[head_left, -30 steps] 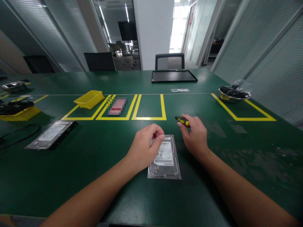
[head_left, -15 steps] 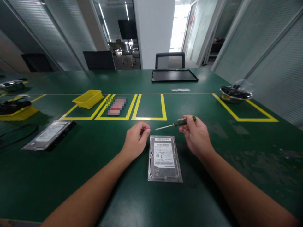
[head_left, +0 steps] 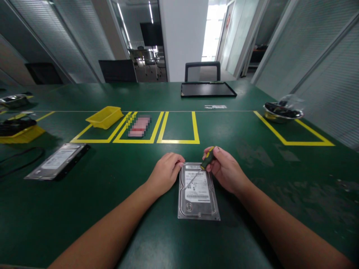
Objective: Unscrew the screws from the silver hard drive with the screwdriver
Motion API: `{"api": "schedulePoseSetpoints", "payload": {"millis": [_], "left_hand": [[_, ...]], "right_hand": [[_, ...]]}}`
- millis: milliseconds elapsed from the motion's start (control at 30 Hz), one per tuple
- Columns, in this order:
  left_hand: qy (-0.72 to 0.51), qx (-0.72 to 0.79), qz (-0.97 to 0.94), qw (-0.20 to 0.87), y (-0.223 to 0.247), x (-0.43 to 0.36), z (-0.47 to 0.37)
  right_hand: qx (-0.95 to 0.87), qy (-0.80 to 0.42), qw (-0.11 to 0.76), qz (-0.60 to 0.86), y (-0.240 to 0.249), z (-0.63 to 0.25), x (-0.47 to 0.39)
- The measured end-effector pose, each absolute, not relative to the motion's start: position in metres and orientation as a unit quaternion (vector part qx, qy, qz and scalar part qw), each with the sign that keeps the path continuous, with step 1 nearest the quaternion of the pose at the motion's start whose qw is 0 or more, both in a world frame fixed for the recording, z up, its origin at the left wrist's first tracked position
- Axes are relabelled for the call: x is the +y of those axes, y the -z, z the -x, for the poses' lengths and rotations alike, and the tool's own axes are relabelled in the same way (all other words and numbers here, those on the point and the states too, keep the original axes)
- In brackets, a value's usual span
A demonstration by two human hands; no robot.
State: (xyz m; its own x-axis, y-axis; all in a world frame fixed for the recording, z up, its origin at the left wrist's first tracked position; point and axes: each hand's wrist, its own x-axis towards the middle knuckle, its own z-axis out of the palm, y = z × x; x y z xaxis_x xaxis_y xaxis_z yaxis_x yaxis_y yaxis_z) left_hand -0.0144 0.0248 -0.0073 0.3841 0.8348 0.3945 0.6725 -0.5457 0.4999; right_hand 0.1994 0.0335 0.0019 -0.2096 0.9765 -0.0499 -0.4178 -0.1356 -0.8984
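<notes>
A silver hard drive [head_left: 198,211] with a white label lies flat on the green table in front of me. My right hand [head_left: 224,168] grips the green and yellow handle of a screwdriver [head_left: 208,158], whose thin shaft slants down over the label toward the drive's left edge. Whether its tip touches the drive, I cannot tell. My left hand [head_left: 167,172] rests by the upper left corner of the drive, fingers bent and pressed together, the fingertips at that corner. Anything between them is too small to make out.
Another hard drive [head_left: 58,160] lies left, near a black cable [head_left: 25,152]. Beyond are a yellow tray [head_left: 105,117], a blurred pink item [head_left: 139,126] and yellow tape outlines. A metal bowl [head_left: 283,114] stands right; a dark flat panel [head_left: 208,89] lies at the back.
My right hand has moved down and left, bringing the screwdriver over the drive with its shaft pointing more steeply down. My left hand has moved slightly right and down, to the drive's corner.
</notes>
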Motion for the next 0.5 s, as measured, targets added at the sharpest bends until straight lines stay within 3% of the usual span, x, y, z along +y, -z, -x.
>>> {"api": "schedulePoseSetpoints", "payload": {"millis": [300, 500], "left_hand": [[-0.335, 0.465, -0.809, 0.129, 0.0087, 0.0284, 0.0183], [-0.337, 0.468, -0.805, 0.138, 0.0111, 0.0302, 0.0194]], "right_hand": [[-0.416, -0.666, 0.502, 0.362, -0.0001, -0.1997, 0.0332], [-0.442, -0.629, 0.535, 0.35, 0.0063, -0.1992, 0.032]]}}
